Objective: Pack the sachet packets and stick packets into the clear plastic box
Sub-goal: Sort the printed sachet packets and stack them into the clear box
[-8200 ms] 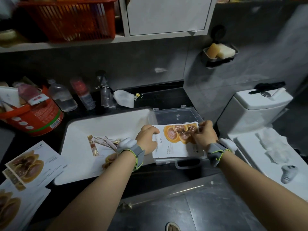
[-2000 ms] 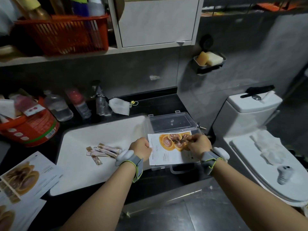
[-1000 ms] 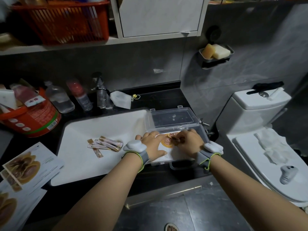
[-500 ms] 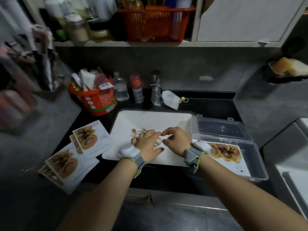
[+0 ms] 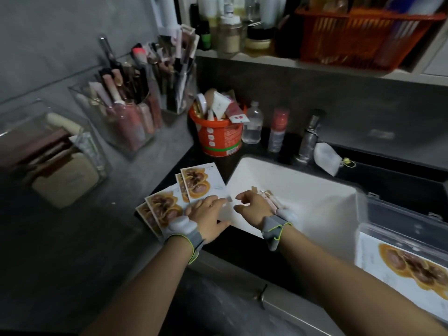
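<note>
Head view showed left hand (image 5: 210,215) spread loose over sachet packets (image 5: 194,181); right hand (image 5: 254,207) curled empty beside stick packets (image 5: 271,198).

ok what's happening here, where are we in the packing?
A person is packing packets into the clear plastic box, which sits open at the right with one sachet packet lying flat inside. The left hand reaches toward the sachet packets fanned out on the dark counter beside the white tray. The right hand is over the stick packets on the tray; whether it has a grip on any is unclear. Most packets are not yet packed.
</note>
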A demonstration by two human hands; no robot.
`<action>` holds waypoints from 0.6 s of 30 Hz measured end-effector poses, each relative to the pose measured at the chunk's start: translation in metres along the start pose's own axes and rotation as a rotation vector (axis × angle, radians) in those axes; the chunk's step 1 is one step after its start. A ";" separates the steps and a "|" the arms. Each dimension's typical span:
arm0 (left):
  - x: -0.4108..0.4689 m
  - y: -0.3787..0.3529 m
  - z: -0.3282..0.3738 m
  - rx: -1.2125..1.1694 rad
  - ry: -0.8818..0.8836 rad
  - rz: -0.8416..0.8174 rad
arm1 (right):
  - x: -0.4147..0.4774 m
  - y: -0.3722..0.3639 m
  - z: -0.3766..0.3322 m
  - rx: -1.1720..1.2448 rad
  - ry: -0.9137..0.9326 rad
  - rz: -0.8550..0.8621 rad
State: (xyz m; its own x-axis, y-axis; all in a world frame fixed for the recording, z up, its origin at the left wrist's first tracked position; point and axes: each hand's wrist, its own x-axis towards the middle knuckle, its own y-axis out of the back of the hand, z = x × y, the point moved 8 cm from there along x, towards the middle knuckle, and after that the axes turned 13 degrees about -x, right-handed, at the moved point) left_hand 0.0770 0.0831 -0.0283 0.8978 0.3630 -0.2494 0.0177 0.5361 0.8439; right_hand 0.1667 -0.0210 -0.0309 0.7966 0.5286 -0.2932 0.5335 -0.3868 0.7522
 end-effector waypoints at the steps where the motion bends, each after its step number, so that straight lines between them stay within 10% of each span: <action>1: 0.000 0.000 -0.010 -0.013 0.016 -0.007 | 0.003 -0.005 -0.004 0.005 -0.005 -0.010; 18: 0.004 -0.012 -0.083 -0.087 0.130 -0.133 | 0.067 -0.049 -0.006 0.173 -0.276 0.006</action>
State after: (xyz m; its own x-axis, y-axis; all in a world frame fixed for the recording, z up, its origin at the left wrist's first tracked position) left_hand 0.0437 0.1412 -0.0784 0.8254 0.3775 -0.4197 0.0885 0.6478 0.7567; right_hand 0.1922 0.0381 -0.0843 0.8342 0.3104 -0.4557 0.5501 -0.5242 0.6500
